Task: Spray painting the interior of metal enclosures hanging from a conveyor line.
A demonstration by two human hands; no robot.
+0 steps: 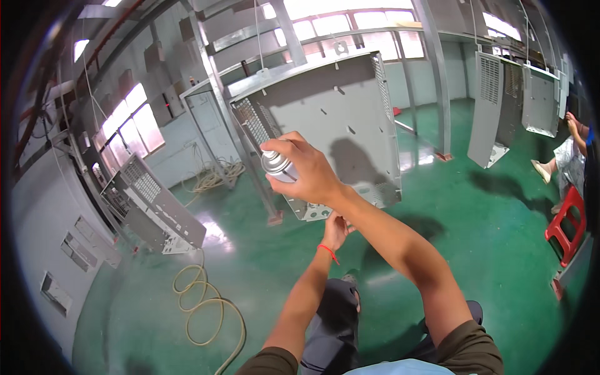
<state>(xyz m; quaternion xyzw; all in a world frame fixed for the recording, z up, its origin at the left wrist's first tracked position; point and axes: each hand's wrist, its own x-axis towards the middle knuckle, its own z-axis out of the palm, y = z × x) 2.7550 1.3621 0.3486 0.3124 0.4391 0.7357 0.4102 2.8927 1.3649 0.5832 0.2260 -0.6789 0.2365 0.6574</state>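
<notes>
My right hand (306,167) is wrapped round a spray can (280,166), its white nozzle up, with the index finger reaching over the top. The can is in front of a hanging grey sheet-metal cabinet shell (312,109). This shell has perforated side walls, small tabs on its inner face and a bottom flange with holes. Below the right wrist, my left hand (336,231), with a red cord on its wrist, is closed at the shell's lower edge. Its fingertips are partly hidden. The shadow of my head and arms falls on the grey panel.
Similar grey shells hang at left (150,203) and at right (494,109). A pale hose (206,306) lies coiled on the green floor (275,275). Steel posts (434,81) stand around. At far right, another person's hand (572,122) is near a shell, beside a red plastic stool (567,228).
</notes>
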